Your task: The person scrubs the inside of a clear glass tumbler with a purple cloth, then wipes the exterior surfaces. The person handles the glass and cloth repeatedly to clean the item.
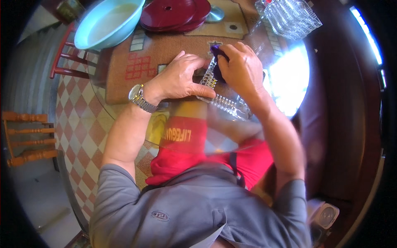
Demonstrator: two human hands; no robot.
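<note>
A clear ridged piece of glass or plastic, open in the middle like a frame or tray (229,105), stands on or just over the near part of the glass tabletop (124,105). My left hand (180,76), with a metal-band watch (142,98) on the wrist, grips its left side between thumb and fingers. My right hand (242,68) holds a bunched dark purple cloth (219,69) against the upper part of that side. The fingertips of my right hand are partly hidden in the cloth.
A light-blue basin (138,23) of cloudy liquid stands back left. Beside it lie stacked dark red discs (167,14) and a shiny disc (215,15). More clear ridged pieces (293,18) stand back right. A red chair (69,57) is left of the table.
</note>
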